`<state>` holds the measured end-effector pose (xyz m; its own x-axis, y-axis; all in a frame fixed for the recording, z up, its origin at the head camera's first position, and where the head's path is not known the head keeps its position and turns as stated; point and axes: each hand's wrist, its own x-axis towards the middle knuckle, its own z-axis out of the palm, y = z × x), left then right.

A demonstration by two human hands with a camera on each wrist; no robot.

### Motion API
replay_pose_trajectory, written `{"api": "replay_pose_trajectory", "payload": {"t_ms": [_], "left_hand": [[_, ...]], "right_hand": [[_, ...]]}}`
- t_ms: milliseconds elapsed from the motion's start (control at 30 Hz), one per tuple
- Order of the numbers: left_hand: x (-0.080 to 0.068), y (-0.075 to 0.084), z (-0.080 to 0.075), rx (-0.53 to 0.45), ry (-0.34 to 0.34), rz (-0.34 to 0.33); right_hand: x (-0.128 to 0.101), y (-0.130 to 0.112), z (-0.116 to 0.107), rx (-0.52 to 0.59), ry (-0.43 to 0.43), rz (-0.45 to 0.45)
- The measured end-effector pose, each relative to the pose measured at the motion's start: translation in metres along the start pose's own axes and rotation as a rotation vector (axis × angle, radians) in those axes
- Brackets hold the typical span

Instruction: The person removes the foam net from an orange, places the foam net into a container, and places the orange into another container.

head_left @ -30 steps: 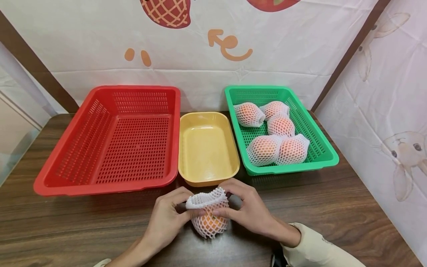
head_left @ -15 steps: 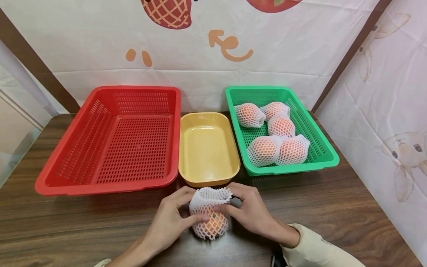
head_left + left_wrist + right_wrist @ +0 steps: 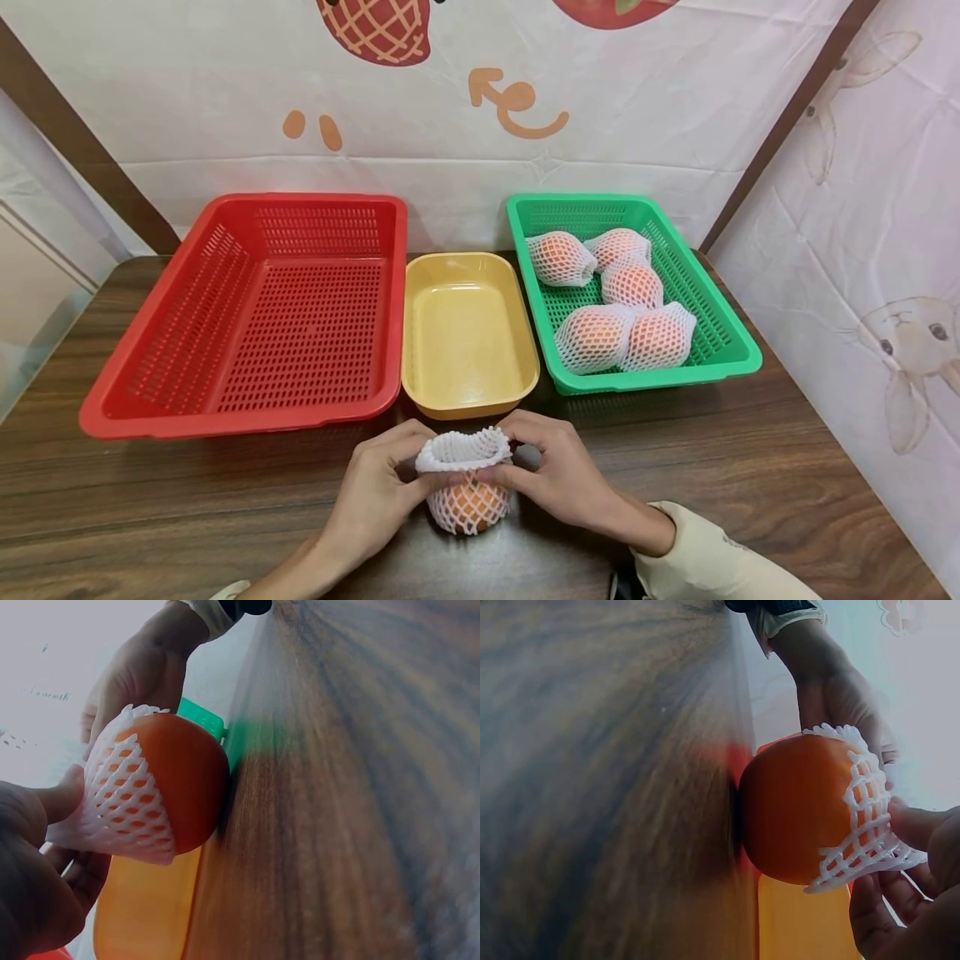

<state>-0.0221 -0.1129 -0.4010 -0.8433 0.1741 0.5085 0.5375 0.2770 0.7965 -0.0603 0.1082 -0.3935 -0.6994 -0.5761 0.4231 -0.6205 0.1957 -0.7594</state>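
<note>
A round, smooth orange (image 3: 196,776) rests on the table in front of me, with a white foam net sleeve (image 3: 463,454) around its upper part. Its lower part shows bare in both wrist views. My left hand (image 3: 377,482) pinches the sleeve from the left, thumb in front and fingers behind. From the right, my right hand (image 3: 558,473) pinches the same sleeve, its thumb close to the left one. The sleeve's mouth gapes upward above the fruit, and its rim looks thick and folded in the head view.
Just beyond my hands stands a bare yellow tray (image 3: 471,342). On its left is a big red basket (image 3: 300,333) with nothing in it. To the right, a green basket (image 3: 731,354) holds several net-wrapped fruits (image 3: 592,337). A printed cloth (image 3: 637,108) hangs behind.
The sleeve rose taller half a second ago; now its rim sits lower and slightly further left. My left thumb has shifted up the net. The baskets and tray have stayed put.
</note>
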Motion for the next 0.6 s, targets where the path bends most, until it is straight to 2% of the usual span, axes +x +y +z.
{"api": "replay_pose_trajectory", "payload": {"t_ms": [133,233,333,600], "left_hand": [[0.0001,0.0044,-0.0010,-0.006,-0.049,-0.075],[0.0001,0.0060,-0.0014,-0.006,-0.085,-0.107],[-0.0001,0.0047,-0.0008,-0.006,-0.089,-0.081],[0.0003,0.0029,-0.0010,-0.023,-0.040,-0.036]], "right_hand": [[-0.0006,0.0004,0.0002,-0.042,0.027,-0.016],[-0.0013,0.0008,0.0008,-0.059,0.046,-0.020],[-0.0009,0.0003,0.0004,-0.042,0.041,-0.016],[0.0016,-0.0001,-0.0024,-0.006,-0.011,0.007]]}}
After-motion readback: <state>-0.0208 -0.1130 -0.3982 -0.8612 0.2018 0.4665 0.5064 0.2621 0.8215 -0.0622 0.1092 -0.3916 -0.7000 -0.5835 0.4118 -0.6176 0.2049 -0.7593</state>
